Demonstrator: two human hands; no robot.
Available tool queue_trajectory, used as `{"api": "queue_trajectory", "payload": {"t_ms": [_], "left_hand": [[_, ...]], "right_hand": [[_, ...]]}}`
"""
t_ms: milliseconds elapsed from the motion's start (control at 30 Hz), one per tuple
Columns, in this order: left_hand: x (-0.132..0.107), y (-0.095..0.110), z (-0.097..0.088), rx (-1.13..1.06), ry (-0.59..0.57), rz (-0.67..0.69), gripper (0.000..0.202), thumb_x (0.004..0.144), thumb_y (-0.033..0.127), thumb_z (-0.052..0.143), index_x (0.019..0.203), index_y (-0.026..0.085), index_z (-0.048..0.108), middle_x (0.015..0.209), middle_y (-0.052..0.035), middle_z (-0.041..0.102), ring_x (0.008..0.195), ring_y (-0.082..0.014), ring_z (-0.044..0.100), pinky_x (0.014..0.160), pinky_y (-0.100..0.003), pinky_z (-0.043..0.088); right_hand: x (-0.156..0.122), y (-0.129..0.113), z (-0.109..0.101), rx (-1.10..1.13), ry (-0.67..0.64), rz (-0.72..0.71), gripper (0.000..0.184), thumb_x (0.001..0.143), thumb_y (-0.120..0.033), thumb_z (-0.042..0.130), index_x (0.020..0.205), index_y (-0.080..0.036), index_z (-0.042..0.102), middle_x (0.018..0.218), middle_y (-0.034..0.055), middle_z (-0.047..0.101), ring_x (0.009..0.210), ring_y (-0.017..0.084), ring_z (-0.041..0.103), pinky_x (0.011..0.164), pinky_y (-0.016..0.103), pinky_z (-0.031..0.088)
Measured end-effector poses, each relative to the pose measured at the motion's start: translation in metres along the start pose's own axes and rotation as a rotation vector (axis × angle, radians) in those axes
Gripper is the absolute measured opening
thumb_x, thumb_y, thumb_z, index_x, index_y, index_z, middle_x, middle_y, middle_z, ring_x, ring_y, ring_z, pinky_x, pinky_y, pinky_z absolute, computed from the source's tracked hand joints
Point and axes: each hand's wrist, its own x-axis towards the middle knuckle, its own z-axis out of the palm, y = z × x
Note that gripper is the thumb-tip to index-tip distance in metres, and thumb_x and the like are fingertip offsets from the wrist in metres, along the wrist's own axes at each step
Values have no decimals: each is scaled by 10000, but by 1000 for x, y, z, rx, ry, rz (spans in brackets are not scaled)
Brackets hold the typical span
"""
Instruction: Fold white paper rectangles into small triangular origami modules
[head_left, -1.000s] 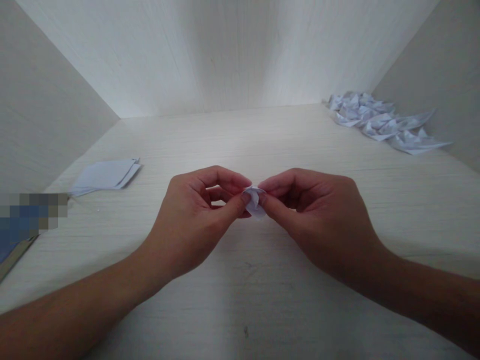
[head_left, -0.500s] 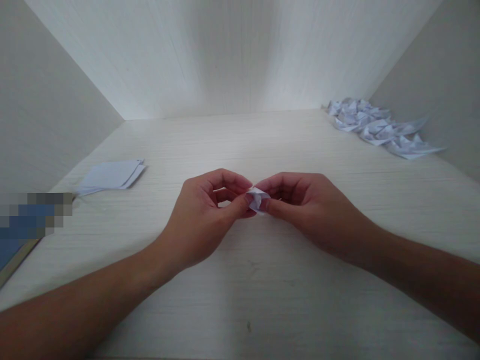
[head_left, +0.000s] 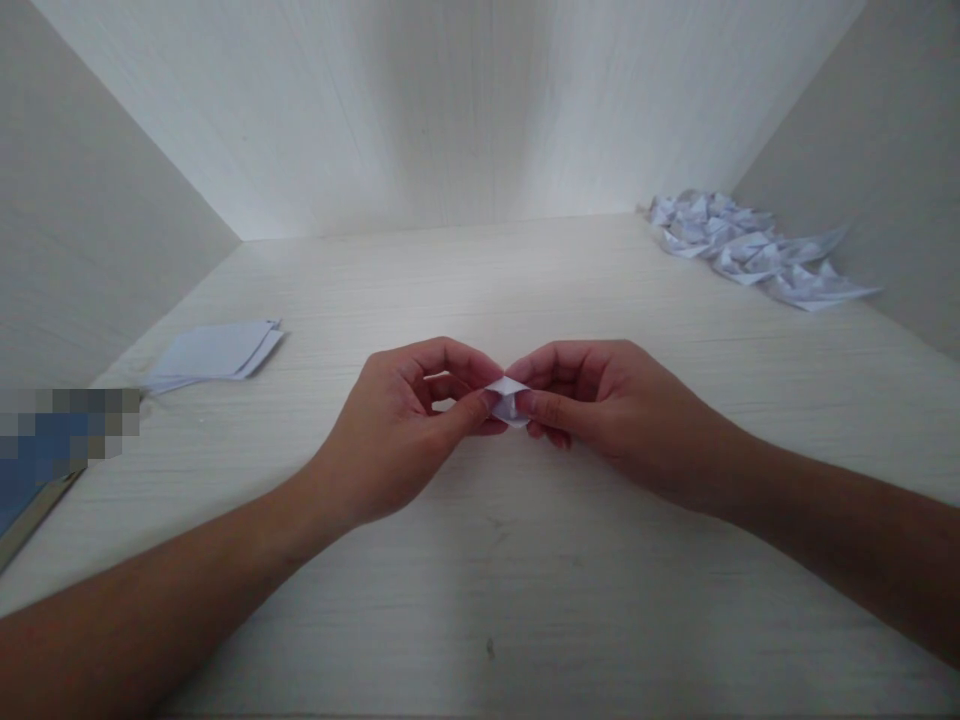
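A small piece of folded white paper (head_left: 509, 385) is held between both hands at the middle of the view, its upper side showing a diamond-like outline. My left hand (head_left: 420, 430) pinches its left side between thumb and fingers. From the other side, my right hand (head_left: 611, 415) grips the right edge, thumb on the near face and index finger behind. Both hands are closed on the paper, and the fingertips hide parts of its sides.
Several folded paper boats (head_left: 742, 245) lie heaped at the back right. A stack of flat white paper sheets (head_left: 214, 350) rests on the left of the pale wooden tabletop (head_left: 450, 275). Upright panels enclose the back and sides. A blurred blue patch (head_left: 52, 450) shows at the left edge.
The folded paper has opened out into a more even diamond outline between the thumbs. More of my right hand's lower fingers show beneath it. The view has shifted slightly.
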Motion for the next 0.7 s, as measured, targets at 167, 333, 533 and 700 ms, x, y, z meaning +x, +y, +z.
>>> {"api": "queue_trajectory", "payload": {"t_ms": [167,333,533,700], "left_hand": [[-3,3,3,42,17,5,118,758,252,873,815,186,794,756,-49,788,732,-198,755,705,-297,647],[-4,2,6,46,83,-29,119,746,248,881,785,187,787,738,-39,770,722,-195,738,667,-287,636],[-5,-4,9,-286,81,-93,86,774,183,845,843,173,794,805,-35,776,766,-150,721,756,-260,597],[-7,1,14,-415,98,-169,68,759,139,824,811,160,785,756,-23,737,708,-124,669,704,-242,550]], "right_hand": [[-1,2,5,-89,75,-69,64,844,-192,738,862,-150,782,685,29,743,574,118,628,516,225,484],[-4,1,11,-205,177,-136,85,848,-177,711,790,-156,769,654,23,743,550,120,631,494,226,465],[-6,-1,17,-164,233,-175,84,849,-186,714,776,-163,749,655,10,743,559,121,656,518,228,505],[-8,0,21,-144,238,-189,107,856,-184,707,752,-166,723,669,9,745,583,123,665,533,230,514]]}}
